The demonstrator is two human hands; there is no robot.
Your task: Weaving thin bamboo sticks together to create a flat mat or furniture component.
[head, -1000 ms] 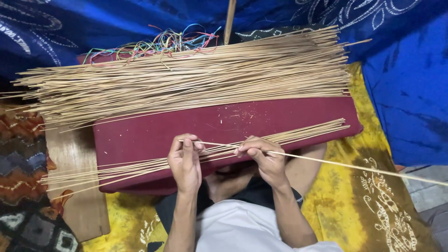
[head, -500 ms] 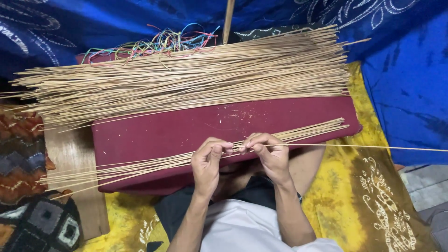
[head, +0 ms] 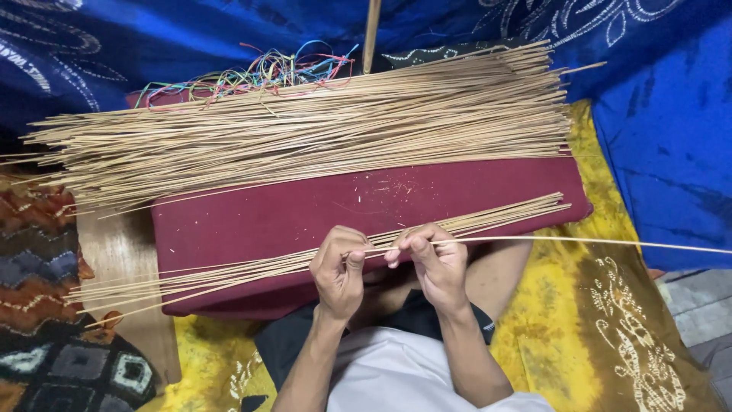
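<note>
We work at the maroon board's (head: 305,206) near edge, w/ open room rightward. Left hand (head: 339,267) & right hand (head: 431,259), fingers pinched shut on one thin stick (head: 579,241) running right past the edge.

A home craft corner on the floor: patterned blue cloth (head: 656,114) hung across the top and right, yellow printed cloth (head: 602,336) underfoot, thin sticks (head: 320,130) heaped on a maroon cushion (head: 305,206).
</note>
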